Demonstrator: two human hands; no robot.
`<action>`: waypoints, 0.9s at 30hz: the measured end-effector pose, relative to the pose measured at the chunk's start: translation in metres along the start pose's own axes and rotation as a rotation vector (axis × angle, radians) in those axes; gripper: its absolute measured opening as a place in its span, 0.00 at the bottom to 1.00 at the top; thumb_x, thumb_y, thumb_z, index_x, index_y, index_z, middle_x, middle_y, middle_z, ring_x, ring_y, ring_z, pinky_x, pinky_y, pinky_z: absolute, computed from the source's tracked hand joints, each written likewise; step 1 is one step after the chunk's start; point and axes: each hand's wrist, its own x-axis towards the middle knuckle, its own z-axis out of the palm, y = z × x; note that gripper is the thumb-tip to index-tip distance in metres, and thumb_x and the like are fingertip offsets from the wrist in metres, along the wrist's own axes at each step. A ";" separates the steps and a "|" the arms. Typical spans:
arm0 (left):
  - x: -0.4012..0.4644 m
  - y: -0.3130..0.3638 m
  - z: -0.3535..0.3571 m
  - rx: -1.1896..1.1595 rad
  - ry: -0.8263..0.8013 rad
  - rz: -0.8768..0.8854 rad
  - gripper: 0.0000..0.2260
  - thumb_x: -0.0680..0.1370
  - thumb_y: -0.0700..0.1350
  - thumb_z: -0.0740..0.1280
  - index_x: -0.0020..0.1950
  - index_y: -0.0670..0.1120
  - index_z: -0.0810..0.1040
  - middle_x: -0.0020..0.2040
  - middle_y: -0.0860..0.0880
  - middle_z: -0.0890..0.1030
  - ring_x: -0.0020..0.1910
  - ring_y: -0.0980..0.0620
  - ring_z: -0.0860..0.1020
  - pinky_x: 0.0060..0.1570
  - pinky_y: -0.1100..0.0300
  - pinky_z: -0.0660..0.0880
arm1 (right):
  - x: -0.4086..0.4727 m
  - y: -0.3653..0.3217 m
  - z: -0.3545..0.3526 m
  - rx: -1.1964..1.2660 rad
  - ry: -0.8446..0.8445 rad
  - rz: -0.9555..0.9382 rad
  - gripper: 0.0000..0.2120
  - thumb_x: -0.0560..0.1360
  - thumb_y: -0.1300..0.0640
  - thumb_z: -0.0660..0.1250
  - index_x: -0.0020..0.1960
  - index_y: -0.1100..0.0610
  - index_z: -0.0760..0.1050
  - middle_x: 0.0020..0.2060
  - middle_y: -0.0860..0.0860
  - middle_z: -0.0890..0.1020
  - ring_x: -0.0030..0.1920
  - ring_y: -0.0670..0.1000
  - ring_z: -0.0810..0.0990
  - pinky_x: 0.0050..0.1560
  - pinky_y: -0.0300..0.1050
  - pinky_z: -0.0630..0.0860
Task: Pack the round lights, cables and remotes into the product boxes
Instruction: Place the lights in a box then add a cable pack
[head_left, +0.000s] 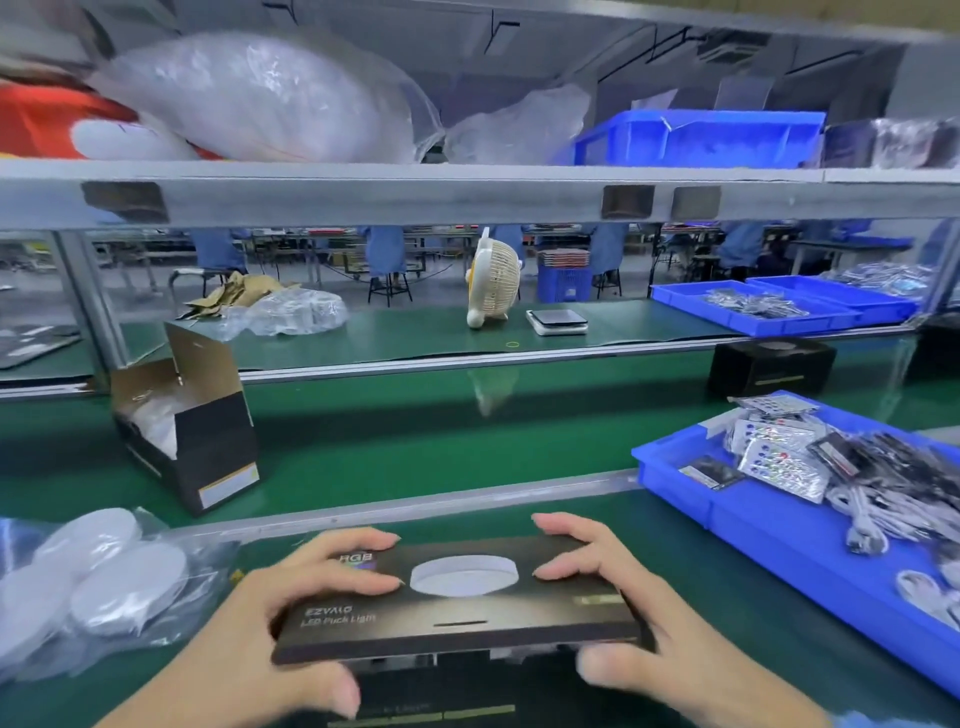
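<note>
Box in hand: a flat black cardboard product box (457, 603) printed with a round white light, bottom centre of the frame.
Left hand (291, 618): grips the box's left end, fingers curled over the top, thumb at the near edge.
Right hand (618, 608): grips the right end likewise.
Lights: round white puck lights in a clear plastic bag (93, 582), lower left.
Cables and remotes: bagged, in a blue plastic tray (779, 525), right.
Open box: a black carton with raised flap (192, 426), centre left on the green belt (441, 436).

both hands, the left hand (306, 592) and right hand (618, 592), are bare. no gloves or rings show. a bit of light blue sleeve (893, 719) edges the right arm.
</note>
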 end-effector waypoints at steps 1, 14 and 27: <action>-0.001 0.001 0.001 0.020 -0.006 0.007 0.25 0.59 0.64 0.76 0.54 0.58 0.85 0.66 0.62 0.75 0.65 0.59 0.76 0.60 0.64 0.74 | -0.002 0.001 -0.004 -0.040 -0.032 0.013 0.27 0.67 0.29 0.67 0.61 0.41 0.74 0.74 0.38 0.62 0.74 0.43 0.62 0.68 0.42 0.63; -0.010 -0.002 0.013 0.367 0.129 0.223 0.17 0.75 0.66 0.66 0.59 0.61 0.83 0.68 0.61 0.75 0.73 0.54 0.68 0.68 0.61 0.65 | -0.011 -0.003 0.001 -0.227 0.074 -0.101 0.15 0.73 0.43 0.65 0.60 0.41 0.76 0.73 0.41 0.66 0.74 0.47 0.64 0.69 0.43 0.64; -0.018 -0.002 0.020 0.525 0.087 0.366 0.16 0.81 0.55 0.62 0.65 0.54 0.79 0.69 0.60 0.75 0.73 0.53 0.69 0.71 0.46 0.60 | 0.014 -0.021 0.048 -0.946 0.275 -0.741 0.08 0.76 0.54 0.72 0.51 0.58 0.84 0.48 0.47 0.84 0.42 0.53 0.78 0.36 0.46 0.76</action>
